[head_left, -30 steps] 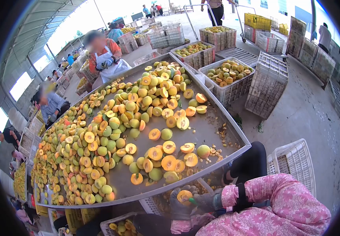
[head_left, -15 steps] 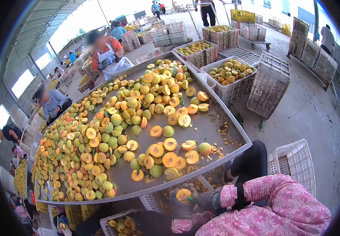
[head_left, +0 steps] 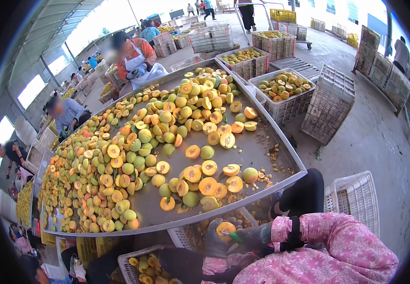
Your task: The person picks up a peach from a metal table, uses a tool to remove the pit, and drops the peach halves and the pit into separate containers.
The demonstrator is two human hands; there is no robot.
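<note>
Low in front of me, my left hand, in a dark glove, holds a yellow peach half with its cut face up. My right hand, also gloved, grips a small green-handled tool. The tool's thin tip reaches the cut face of the fruit; its exact shape is too small to tell. Both hands are over a crate below the table edge, with peach stones and scraps inside. Ahead stands a metal-rimmed table heaped with cut peaches.
A crate of peach halves stands left of my legs, and a white crate to the right. Beyond the table are filled crates and a tilted crate stack. Several people work around; one in an orange top sits across the table.
The view has shifted slightly, so the table appears a little higher and further right. The green tool now shows more plainly at the peach half. Background people have moved.
</note>
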